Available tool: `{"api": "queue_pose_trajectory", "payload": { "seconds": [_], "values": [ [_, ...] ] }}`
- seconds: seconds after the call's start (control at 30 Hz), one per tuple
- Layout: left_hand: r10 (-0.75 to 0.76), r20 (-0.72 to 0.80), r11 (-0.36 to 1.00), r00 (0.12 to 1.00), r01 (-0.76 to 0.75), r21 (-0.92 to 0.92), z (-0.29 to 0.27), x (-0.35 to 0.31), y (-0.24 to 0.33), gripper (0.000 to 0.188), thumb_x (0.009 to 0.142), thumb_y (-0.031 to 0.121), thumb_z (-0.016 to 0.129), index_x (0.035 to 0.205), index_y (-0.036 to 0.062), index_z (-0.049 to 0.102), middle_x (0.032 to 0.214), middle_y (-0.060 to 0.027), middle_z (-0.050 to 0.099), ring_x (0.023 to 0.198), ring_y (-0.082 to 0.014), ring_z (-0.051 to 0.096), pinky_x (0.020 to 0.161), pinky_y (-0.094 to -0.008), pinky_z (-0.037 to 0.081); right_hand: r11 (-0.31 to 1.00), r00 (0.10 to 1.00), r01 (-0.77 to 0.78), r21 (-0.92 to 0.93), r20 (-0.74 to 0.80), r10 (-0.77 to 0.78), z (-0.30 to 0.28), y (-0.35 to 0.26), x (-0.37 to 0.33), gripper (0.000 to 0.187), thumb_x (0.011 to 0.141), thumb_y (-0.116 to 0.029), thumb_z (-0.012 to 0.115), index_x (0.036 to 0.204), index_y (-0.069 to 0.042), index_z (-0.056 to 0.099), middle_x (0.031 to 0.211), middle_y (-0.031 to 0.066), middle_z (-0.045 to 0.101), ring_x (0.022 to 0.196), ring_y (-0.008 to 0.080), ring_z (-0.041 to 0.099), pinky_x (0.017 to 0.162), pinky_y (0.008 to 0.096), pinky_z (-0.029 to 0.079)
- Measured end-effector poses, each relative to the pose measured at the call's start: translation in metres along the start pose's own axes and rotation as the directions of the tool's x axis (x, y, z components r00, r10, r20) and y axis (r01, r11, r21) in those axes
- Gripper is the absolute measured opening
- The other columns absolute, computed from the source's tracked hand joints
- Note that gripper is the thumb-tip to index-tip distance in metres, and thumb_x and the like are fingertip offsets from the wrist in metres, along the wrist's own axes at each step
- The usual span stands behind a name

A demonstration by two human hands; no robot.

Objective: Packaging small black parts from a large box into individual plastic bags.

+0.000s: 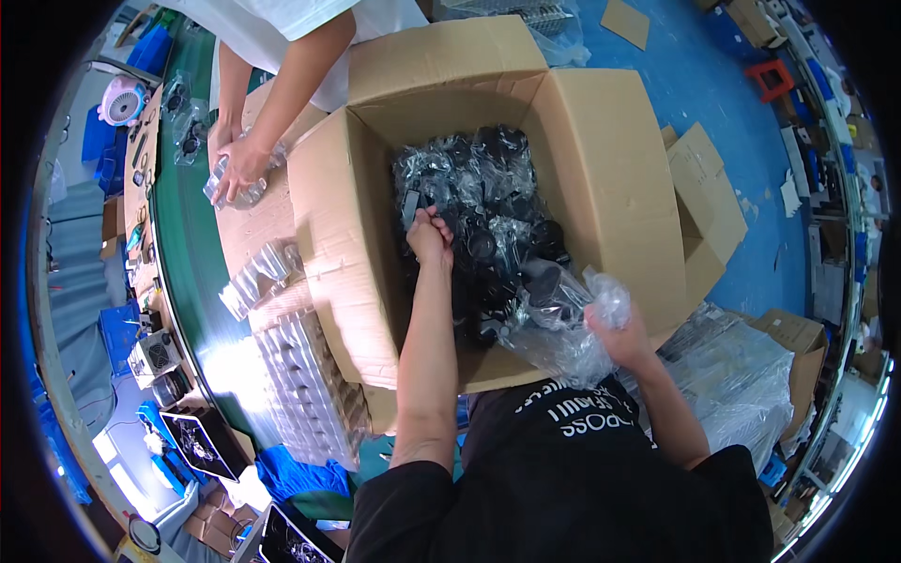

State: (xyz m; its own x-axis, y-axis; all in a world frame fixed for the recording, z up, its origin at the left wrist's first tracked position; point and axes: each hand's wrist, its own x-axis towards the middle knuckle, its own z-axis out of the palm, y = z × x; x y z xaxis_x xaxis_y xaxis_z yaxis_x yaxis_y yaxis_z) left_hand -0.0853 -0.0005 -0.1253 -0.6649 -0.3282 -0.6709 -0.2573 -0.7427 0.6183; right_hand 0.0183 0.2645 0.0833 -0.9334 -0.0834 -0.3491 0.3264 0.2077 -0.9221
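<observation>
Over a blue floor [713,84], in an open box [601,188], the left hand [430,235] has fingers closed on a bagged part [413,202], while the right hand [615,333] clutches a crumpled bag [563,324] at the box edge.

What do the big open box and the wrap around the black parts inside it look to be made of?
Box: brown corrugated cardboard, matte, judging by its creased flaps. Wrap: thin clear plastic film, glossy, crinkled and see-through; the right hand bunches it. The left hand reaches among the black parts.
</observation>
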Motion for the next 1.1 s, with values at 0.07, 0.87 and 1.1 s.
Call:
{"api": "queue_pose_trajectory", "payload": {
  "seconds": [0.07, 0.87, 1.1],
  "values": [
    [-0.011, 0.026, 0.995, 1.0, 0.009, 0.103, 0.009, -0.002, -0.008, 0.027, 0.095, 0.028, 0.042, 0.093, 0.0057, 0.056, 0.063, -0.0041, 0.053, 0.049, -0.0121, 0.047, 0.046, -0.0243, 0.04, 0.996, 0.999, -0.037, -0.086, 0.033, 0.04, -0.006, 0.004, 0.005, 0.008, 0.074, -0.006, 0.06, 0.077, 0.001, 0.06, 0.065, 0.0034, 0.057, 0.057, 0.0117, 0.047, 0.053, 0.0279, 0.042],
    [0.456, 0.701, 0.299, 0.548, -0.837, 0.459, 0.082, 0.003, -0.001, 0.019, 0.09, 0.019, 0.047, 0.087, 0.004, 0.059, 0.08, -0.0083, 0.057, 0.07, -0.0245, 0.053, 0.08, -0.035, 0.044, 0.981, 0.985, 0.166, 0.1, -0.073, -0.159, 0.004, 0.041, 0.031, 0.037, 0.072, -0.004, 0.063, 0.109, -0.002, 0.058, 0.086, 0.0078, 0.063, 0.068, 0.017, 0.056, 0.064, 0.0278, 0.048],
    [0.054, 0.605, 0.937, 0.795, 0.17, -0.306, 0.08, -0.087, 0.05, 0.021, 0.095, 0.022, 0.038, 0.087, 0.0057, 0.049, 0.063, -0.003, 0.041, 0.052, -0.0132, 0.036, 0.051, -0.0285, 0.041, 0.921, 0.954, -0.223, 0.32, 0.266, 0.139, 0.005, 0.071, 0.054, 0.03, 0.078, -0.008, 0.058, 0.108, -0.005, 0.06, 0.091, 0.0068, 0.062, 0.064, 0.0102, 0.048, 0.061, 0.0231, 0.044]
  ]
}}
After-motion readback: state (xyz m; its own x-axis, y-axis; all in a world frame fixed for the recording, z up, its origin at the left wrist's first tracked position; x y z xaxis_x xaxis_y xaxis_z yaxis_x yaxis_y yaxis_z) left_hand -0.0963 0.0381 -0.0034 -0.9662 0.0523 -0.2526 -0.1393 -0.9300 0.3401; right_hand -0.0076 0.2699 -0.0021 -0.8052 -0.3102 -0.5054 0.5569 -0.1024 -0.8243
